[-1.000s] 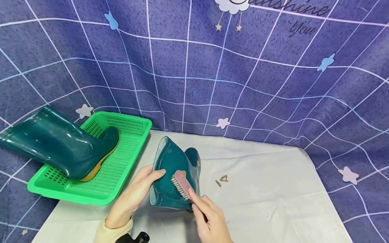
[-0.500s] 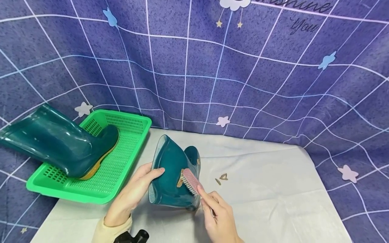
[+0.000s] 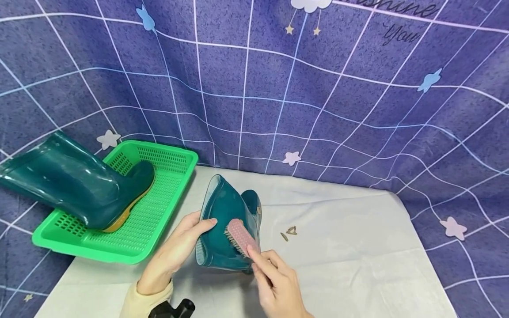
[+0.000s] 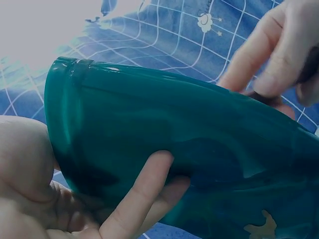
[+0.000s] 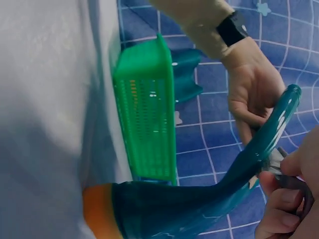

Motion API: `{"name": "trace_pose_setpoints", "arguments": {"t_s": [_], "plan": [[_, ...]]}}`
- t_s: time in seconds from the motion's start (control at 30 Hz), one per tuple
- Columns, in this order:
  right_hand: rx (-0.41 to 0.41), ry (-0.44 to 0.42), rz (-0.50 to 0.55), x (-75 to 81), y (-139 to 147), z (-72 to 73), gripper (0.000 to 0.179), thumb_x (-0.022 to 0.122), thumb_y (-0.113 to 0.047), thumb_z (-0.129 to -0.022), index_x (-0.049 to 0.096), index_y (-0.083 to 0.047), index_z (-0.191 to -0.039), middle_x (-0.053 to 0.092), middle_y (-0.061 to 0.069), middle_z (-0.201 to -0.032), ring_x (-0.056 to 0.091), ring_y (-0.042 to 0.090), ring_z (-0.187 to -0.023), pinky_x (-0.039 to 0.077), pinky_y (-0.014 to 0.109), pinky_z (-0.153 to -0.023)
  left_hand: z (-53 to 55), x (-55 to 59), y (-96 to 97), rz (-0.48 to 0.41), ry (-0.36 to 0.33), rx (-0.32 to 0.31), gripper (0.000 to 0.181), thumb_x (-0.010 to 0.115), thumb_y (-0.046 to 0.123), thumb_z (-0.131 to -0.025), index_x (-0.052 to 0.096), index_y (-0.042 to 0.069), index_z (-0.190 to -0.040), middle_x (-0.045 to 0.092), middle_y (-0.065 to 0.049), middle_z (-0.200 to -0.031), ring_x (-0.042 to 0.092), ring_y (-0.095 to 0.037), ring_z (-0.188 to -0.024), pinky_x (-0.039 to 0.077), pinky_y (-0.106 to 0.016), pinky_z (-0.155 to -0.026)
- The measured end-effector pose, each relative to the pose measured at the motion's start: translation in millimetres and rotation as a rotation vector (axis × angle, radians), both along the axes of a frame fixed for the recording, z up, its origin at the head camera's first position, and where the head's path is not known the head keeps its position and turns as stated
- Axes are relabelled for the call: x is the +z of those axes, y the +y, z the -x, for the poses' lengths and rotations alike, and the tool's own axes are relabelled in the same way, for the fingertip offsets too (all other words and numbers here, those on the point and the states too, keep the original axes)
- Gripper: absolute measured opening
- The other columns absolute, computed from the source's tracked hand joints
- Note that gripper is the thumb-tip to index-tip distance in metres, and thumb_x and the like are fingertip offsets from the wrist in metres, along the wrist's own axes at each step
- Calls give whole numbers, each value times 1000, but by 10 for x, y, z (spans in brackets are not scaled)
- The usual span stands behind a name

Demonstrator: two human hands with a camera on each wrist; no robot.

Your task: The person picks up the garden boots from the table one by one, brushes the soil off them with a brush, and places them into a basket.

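A dark green rubber boot (image 3: 222, 198) is tilted over the table, its cuff toward my left hand (image 3: 184, 238). That hand grips the cuff, thumb on the upper side and fingers (image 4: 144, 191) along the other side. My right hand (image 3: 278, 278) holds a pink scrubbing brush (image 3: 240, 234) by its handle. Its pale bristles (image 5: 273, 162) are against the shaft. The brush head mostly hides a tan patch (image 5: 253, 182) there. Another tan patch (image 4: 261, 226) shows on the shaft in the left wrist view.
At the left stands a green plastic basket (image 3: 159, 212), a second green boot (image 3: 79, 181) lying in it with its shaft over the rim. Small brown bits (image 3: 291, 230) lie on the white tablecloth (image 3: 358, 247) right of the held boot. A purple patterned curtain (image 3: 318, 115) hangs behind.
The brush went down the shaft to the right, baring the tan patch, and is now back left over it. The left hand's grip on the boot is unchanged.
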State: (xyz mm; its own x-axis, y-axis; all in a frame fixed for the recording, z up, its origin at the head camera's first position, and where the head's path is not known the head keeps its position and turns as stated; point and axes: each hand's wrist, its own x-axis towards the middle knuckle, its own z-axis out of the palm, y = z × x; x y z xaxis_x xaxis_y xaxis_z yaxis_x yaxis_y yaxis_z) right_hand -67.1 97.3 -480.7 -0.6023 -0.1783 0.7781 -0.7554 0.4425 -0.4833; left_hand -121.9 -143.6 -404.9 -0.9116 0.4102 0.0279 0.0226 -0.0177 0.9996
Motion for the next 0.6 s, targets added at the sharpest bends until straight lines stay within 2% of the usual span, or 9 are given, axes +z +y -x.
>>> {"name": "trace_pose_setpoints", "arguments": {"t_s": [0.1, 0.23, 0.47, 0.53, 0.6], "plan": [[13, 8, -16, -16, 1, 3, 39, 64, 3, -88, 68, -6, -127, 64, -1, -90, 44, -6, -62, 36, 1, -56, -5, 15, -22, 19, -2, 11, 42, 43, 21, -106, 54, -11, -131, 75, 4, -104, 68, -8, -105, 52, -22, -93], [9, 9, -32, -12, 82, 27, 43, 66, 6, -83, 70, -8, -124, 63, -4, -84, 45, -6, -63, 36, 2, -56, -7, 15, -39, 43, -33, 14, 44, 44, 23, -105, 53, -10, -132, 75, -2, -108, 69, -9, -103, 53, -24, -91], [22, -144, -116, 110, 349, 75, 46, 68, 4, -83, 72, -19, -123, 60, -16, -82, 45, -8, -66, 37, 2, -58, 6, 31, -71, 78, -57, 13, 46, 44, 24, -105, 52, -10, -134, 71, -15, -116, 68, -10, -104, 53, -24, -92], [20, -150, -151, 155, 437, 98, 46, 68, 4, -83, 73, -21, -121, 61, -17, -83, 46, -8, -66, 38, 3, -58, 8, 36, -74, 89, -63, 16, 46, 44, 25, -105, 52, -9, -134, 71, -17, -117, 68, -10, -105, 52, -24, -93], [-14, -131, -165, 194, 507, 116, 45, 69, 3, -82, 74, -22, -120, 62, -18, -84, 45, -9, -66, 38, 3, -58, 8, 37, -72, 96, -68, 22, 46, 45, 26, -105, 53, -8, -134, 71, -17, -117, 67, -9, -106, 50, -23, -94]]}}
